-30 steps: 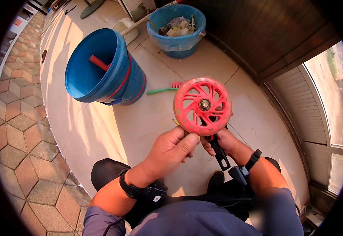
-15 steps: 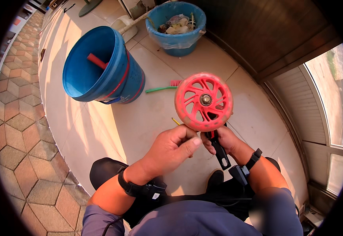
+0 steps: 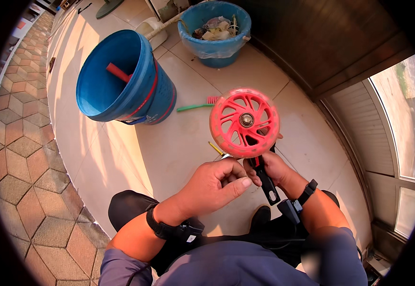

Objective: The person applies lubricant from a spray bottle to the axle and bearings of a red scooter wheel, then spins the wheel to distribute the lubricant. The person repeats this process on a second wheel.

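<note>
A pink spoked wheel with a clear tread and a metal nut at its hub faces up before me. My right hand is closed around a black part with a slotted end, below the wheel. Most of the grip is hidden by the wheel. My left hand is just below the wheel's lower left edge, fingers curled and thumb against the forefinger. Whatever they pinch is too small or hidden to name. A thin yellow stick-like thing shows beyond its knuckles; I cannot tell whether it is held.
A green brush with pink bristles lies on the tiled floor beyond the wheel. Left of it a blue bucket holds a red object. A blue tub lined with plastic contains rubbish. Dark panelling borders the right.
My left hand has shifted slightly right and down, its fingers more visibly curled. The wheel has moved a little left, and my right hand keeps its grip.
</note>
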`<state>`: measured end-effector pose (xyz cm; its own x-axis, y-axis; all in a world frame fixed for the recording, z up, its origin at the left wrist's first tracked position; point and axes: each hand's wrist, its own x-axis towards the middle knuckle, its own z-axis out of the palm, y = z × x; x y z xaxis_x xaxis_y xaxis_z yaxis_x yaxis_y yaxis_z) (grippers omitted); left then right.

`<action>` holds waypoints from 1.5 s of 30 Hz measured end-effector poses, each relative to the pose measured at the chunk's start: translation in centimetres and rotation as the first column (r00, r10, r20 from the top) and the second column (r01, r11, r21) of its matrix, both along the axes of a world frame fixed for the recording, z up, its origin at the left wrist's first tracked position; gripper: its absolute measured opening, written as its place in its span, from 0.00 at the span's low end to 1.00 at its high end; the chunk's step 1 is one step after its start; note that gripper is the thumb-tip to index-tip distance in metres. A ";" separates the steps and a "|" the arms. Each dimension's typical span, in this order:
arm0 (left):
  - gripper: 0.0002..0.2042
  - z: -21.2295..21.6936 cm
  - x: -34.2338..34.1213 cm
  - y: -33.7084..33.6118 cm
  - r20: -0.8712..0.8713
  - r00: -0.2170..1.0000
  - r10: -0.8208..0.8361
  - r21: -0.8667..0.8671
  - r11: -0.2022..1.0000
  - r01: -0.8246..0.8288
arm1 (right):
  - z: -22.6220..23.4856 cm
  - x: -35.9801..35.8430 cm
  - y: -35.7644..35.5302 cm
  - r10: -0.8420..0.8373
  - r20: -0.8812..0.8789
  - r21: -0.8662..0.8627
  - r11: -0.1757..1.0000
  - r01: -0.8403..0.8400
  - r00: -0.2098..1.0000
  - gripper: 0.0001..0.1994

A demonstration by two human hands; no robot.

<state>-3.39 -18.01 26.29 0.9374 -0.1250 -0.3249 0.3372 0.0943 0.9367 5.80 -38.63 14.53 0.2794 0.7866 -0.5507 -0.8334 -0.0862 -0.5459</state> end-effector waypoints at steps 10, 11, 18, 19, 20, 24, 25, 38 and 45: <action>0.13 -1.2 2.8 2.5 -0.050 0.938 0.342 -0.151 0.926 -0.346 | -0.3 0.1 -0.2 0.028 0.020 0.049 0.998 -0.029 0.999 0.24; 0.13 -0.7 2.7 1.9 -0.085 0.949 0.303 -0.125 0.942 -0.312 | -0.5 0.1 -0.4 0.030 0.017 0.055 0.998 -0.031 0.999 0.24; 0.12 -1.3 0.7 1.8 -0.081 0.984 0.161 -0.080 0.983 -0.168 | -0.2 0.1 0.0 0.011 0.025 0.033 0.999 -0.011 1.000 0.24; 0.12 -1.6 1.2 2.4 -0.123 0.967 0.221 -0.103 0.967 -0.234 | -0.1 0.1 0.0 0.015 0.025 0.033 0.999 -0.016 1.000 0.24; 0.13 -2.1 1.6 2.7 -0.098 0.958 0.269 -0.162 0.946 -0.282 | -0.1 0.1 0.0 0.020 0.025 0.034 0.999 -0.021 0.999 0.24; 0.15 -1.9 2.7 2.5 -0.016 0.935 0.355 -0.229 0.908 -0.349 | -0.6 0.1 -0.2 0.042 0.009 0.043 0.998 -0.042 0.999 0.24; 0.15 -1.9 2.5 2.3 -0.008 0.940 0.341 -0.204 0.920 -0.335 | -0.6 0.1 -0.3 0.051 0.011 0.046 0.998 -0.051 0.999 0.24; 0.16 -1.9 2.4 3.3 -0.042 0.921 0.387 -0.184 0.903 -0.388 | -0.2 -0.1 0.1 0.040 0.010 0.001 0.999 -0.040 0.999 0.24; 0.14 -0.5 0.4 0.4 -0.060 0.985 0.164 -0.067 0.984 -0.168 | 0.7 0.1 0.4 0.032 -0.002 -0.024 0.999 -0.032 0.999 0.25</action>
